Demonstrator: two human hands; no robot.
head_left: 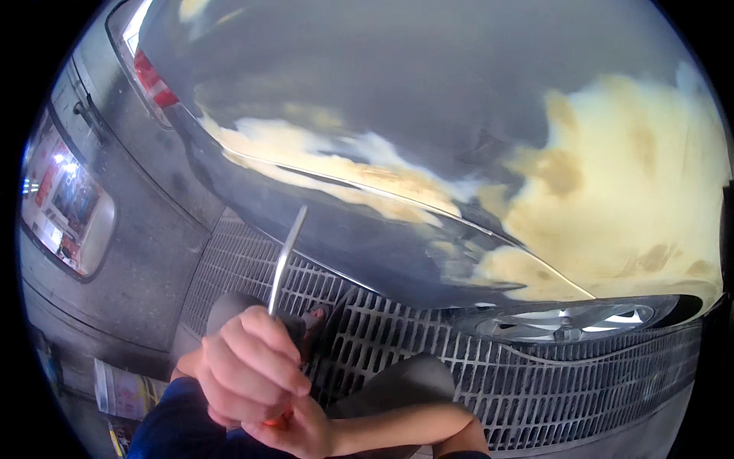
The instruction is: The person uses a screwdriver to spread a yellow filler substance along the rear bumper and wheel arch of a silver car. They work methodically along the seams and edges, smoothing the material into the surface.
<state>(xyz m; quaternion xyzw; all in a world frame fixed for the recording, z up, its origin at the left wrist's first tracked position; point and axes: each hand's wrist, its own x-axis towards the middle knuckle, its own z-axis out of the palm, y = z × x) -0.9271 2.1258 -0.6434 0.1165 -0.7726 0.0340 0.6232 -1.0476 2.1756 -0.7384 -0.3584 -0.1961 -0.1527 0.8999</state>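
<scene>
My left hand (pixel 246 366) is closed in a fist around the lower part of a thin metal putty knife (pixel 287 256), whose blade points up, edge-on, toward the car body. My right hand (pixel 304 430) sits just beneath the left, its forearm coming in from the right, fingers curled on a small orange bit at the tool's bottom end. The blade tip is close to the dark grey car panel (pixel 359 245) without clearly touching it. Pale yellow filler patches (pixel 634 176) cover the panel above the wheel arch and run along the body crease (pixel 344 172).
A silver alloy wheel (pixel 566 321) sits under the arch at the right. A metal floor grating (pixel 428 344) lies below the car. A red tail light (pixel 154 83) is at the upper left, a grey wall (pixel 130 229) on the left, and papers (pixel 121 392) on the floor.
</scene>
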